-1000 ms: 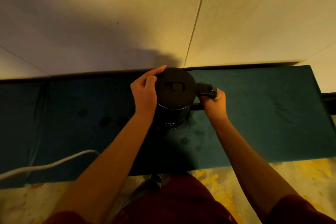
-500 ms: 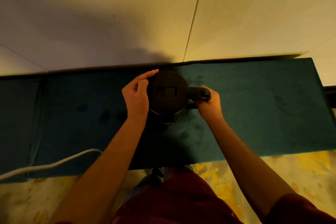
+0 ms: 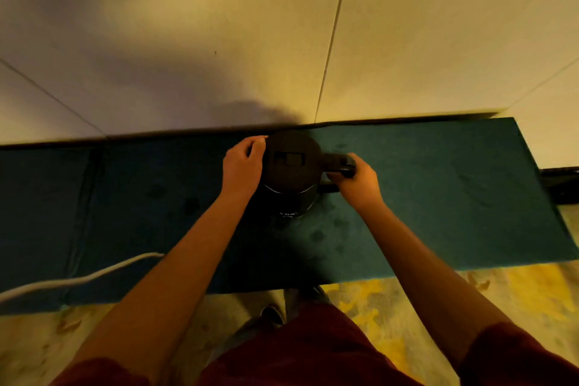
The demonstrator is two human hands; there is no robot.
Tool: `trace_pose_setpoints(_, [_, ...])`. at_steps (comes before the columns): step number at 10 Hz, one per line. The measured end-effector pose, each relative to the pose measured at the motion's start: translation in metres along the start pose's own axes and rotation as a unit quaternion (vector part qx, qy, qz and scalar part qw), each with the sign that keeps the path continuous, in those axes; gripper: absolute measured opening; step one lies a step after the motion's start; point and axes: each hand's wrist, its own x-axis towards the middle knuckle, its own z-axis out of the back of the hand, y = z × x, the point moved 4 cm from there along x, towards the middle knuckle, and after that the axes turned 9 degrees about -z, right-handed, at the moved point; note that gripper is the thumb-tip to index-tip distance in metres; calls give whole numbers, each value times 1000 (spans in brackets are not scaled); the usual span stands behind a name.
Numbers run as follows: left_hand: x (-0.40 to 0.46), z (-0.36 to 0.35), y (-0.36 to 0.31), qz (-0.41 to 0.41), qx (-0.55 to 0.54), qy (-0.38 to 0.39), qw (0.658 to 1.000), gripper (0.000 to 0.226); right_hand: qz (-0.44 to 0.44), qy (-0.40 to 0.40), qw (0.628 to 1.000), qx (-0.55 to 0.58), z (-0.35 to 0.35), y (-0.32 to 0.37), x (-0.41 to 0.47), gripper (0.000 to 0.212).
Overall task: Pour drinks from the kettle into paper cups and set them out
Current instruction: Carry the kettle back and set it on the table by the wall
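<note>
A black electric kettle [image 3: 291,166] stands upright on a teal padded bench [image 3: 438,197], close to the wall. Its lid is down, with a rectangular latch on top. My left hand [image 3: 242,166] is curled against the kettle's left side at the lid's edge. My right hand [image 3: 357,177] is wrapped around the handle, which sticks out to the right. No paper cups are in view.
A pale wall [image 3: 282,41] rises right behind the bench. A white cord [image 3: 78,279] runs across the bench's left front part. The bench ends at the right near a dark ledge [image 3: 560,175]. Below lies a yellow-patterned floor [image 3: 407,307].
My left fingers, stretched over the lid's rim a second ago, have curled in against the kettle's side. The view shifted a little; the kettle stays on the bench.
</note>
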Motion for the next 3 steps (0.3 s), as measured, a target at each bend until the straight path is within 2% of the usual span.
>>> trace_pose_setpoints(1, [-3,11,-8,10,56,32,998,27,11,-10,999,-41,9,0,-11,23])
trace_pose_setpoints(2, [-1,27,-33,-18,92,22,995,22,30,-14,997,-71,21,16,-23,43])
trace_pose_setpoints(3, [-32,55,-96,-88,73,-2,993,22,71,-25,995,-61,56,37,-73,52])
